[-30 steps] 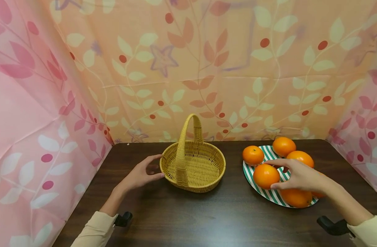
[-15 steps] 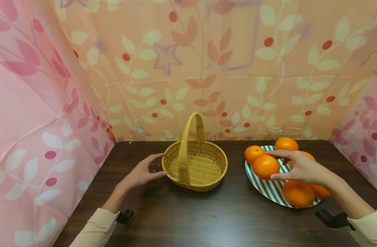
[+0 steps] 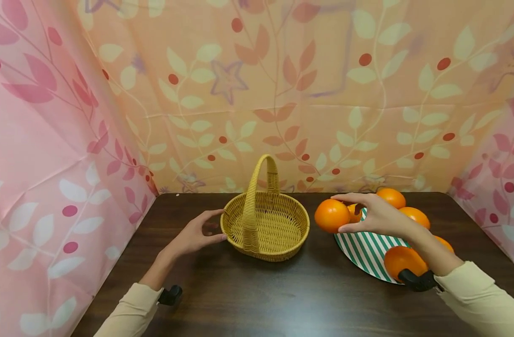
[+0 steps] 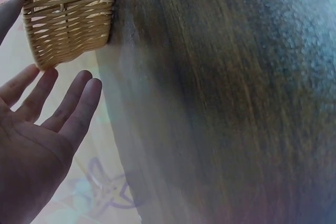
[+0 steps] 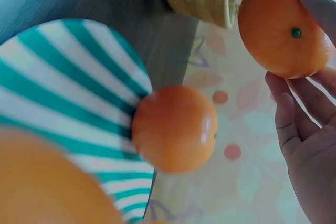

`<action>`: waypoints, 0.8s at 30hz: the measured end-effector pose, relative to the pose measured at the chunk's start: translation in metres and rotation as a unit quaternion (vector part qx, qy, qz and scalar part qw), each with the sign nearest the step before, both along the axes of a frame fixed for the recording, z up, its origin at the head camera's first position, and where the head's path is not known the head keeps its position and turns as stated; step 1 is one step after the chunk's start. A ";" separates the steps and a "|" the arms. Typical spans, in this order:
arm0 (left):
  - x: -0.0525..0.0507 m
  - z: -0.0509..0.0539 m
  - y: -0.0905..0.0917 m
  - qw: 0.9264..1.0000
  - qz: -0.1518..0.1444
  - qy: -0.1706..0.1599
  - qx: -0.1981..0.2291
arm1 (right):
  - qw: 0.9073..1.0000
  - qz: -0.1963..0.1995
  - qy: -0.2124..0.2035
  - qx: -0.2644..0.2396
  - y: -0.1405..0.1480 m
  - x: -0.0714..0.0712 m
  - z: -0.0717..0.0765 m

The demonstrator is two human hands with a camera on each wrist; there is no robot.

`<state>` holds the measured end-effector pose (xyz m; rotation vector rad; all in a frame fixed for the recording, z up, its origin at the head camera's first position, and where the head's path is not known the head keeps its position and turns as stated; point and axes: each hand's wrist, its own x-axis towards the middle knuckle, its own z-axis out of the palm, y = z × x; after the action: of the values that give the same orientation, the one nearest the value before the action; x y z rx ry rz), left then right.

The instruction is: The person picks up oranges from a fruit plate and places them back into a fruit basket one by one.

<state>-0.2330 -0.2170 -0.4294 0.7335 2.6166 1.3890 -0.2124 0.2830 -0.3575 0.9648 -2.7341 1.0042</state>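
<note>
The right hand gripped an orange, thumb on 1 side and fingers on the other, most likely because a round thing could roll off a flat palm. The orange was up off the plate, by the plate's left edge, on the side that faced the basket. From the head view it hid part of the back orange.

The left hand was loose and held nothing tight. Its fingers were spread, and some tips touched the basket's left side, maybe to keep the basket from sliding. The basket sat flat near the far edge of the table, a bit left of the middle. Its handle stood up in an arch, likely leaving that side easy to reach.

The plate lay toward the table's far right corner. 5 more oranges showed there, with the near orange by the plate's near edge. They sat side by side, not stacked, perhaps since round things tumble off each other.
</note>
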 end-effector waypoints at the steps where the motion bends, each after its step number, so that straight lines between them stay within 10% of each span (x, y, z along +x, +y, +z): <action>1: 0.000 0.000 0.000 1.000 0.002 -0.001 0.000 | 1.000 0.003 -0.004 -0.004 -0.004 -0.002 0.000; 24: 0.000 0.001 0.000 1.000 0.006 -0.013 -0.006 | 0.992 0.084 -0.061 -0.077 -0.091 -0.033 -0.032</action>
<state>-0.2328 -0.2172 -0.4287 0.6962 2.6114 1.3765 -0.2450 0.1922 -0.3892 1.1585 -2.6556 1.3209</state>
